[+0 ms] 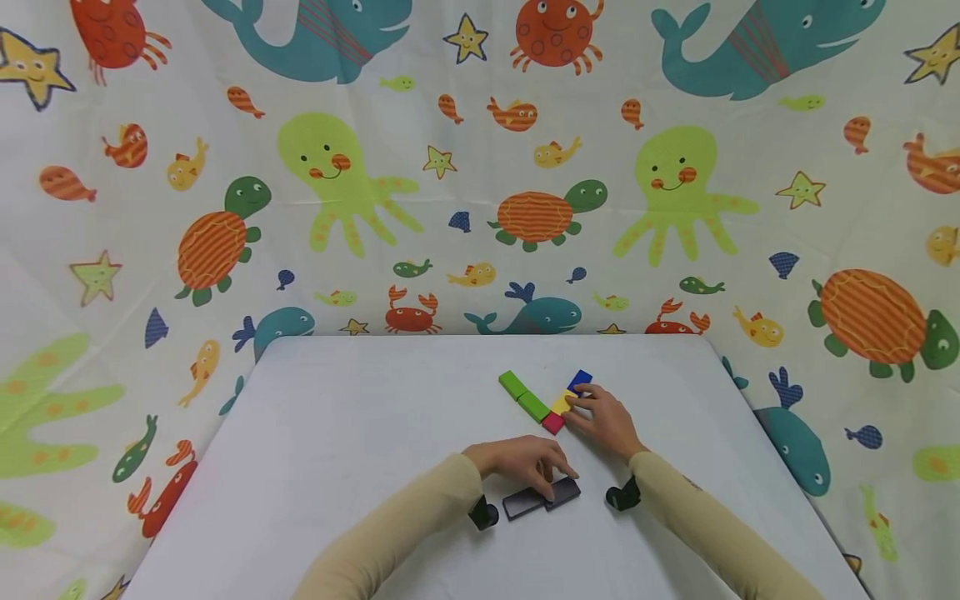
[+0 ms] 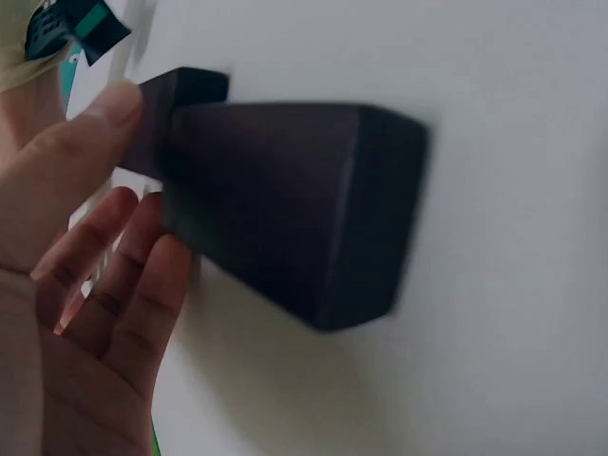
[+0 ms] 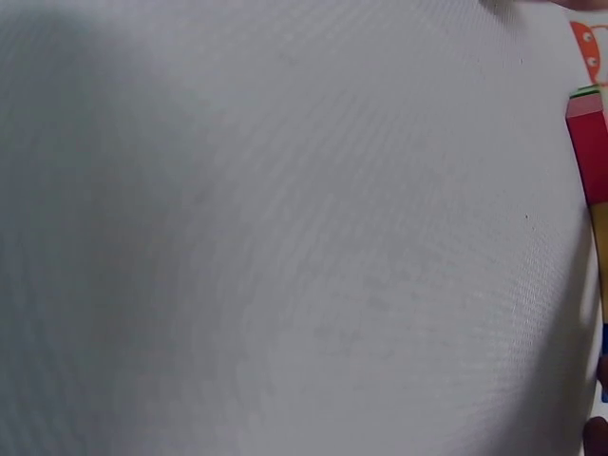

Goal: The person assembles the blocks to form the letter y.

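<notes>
Two dark rectangular blocks lie end to end, slightly out of line. My left hand (image 1: 525,460) pinches the right one (image 1: 564,493) between thumb and fingers. The left one (image 1: 523,502) looms large and close in the left wrist view. Farther up the table, my right hand (image 1: 603,419) rests its fingertips along the right side of a yellow block (image 1: 562,402) and a blue block (image 1: 581,379). A red block (image 1: 552,423) sits at the lower end of the yellow one. The right wrist view catches only the red block (image 3: 589,147), part of the yellow one, and fingertips at its right edge.
Two green blocks (image 1: 522,396) run up and left from the red block, so the colored row forms a V. The white table (image 1: 360,400) ends at a backdrop cloth (image 1: 420,275) printed with sea animals. A small dark wrist camera (image 1: 483,512) hangs under the left wrist.
</notes>
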`<state>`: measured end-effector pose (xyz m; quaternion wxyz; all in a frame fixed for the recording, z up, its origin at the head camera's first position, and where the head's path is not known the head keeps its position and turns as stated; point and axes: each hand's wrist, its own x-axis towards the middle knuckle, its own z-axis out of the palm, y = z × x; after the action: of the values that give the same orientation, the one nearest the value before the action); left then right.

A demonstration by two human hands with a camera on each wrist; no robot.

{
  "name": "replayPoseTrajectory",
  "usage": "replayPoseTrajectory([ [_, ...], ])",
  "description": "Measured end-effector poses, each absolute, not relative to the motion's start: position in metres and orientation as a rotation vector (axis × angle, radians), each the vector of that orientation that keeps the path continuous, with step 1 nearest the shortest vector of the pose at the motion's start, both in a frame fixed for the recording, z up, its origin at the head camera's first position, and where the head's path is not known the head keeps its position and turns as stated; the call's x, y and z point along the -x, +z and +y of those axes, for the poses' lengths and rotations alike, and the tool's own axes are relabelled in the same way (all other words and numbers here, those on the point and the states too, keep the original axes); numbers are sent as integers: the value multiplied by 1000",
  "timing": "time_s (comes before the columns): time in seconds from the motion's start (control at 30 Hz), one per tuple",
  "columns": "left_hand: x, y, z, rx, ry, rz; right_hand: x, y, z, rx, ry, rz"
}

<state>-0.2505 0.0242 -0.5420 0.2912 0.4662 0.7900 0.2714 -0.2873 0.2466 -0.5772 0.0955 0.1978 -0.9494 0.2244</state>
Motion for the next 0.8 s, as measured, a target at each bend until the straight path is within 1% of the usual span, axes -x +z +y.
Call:
replayPoseTrajectory([
  [0.53, 240, -539, 20, -1267, 637, 2075, 293, -578, 251, -580, 684, -2841],
  [0.8, 238, -541, 23, -1338, 568, 2111, 292, -578, 250, -586, 696, -2824],
])
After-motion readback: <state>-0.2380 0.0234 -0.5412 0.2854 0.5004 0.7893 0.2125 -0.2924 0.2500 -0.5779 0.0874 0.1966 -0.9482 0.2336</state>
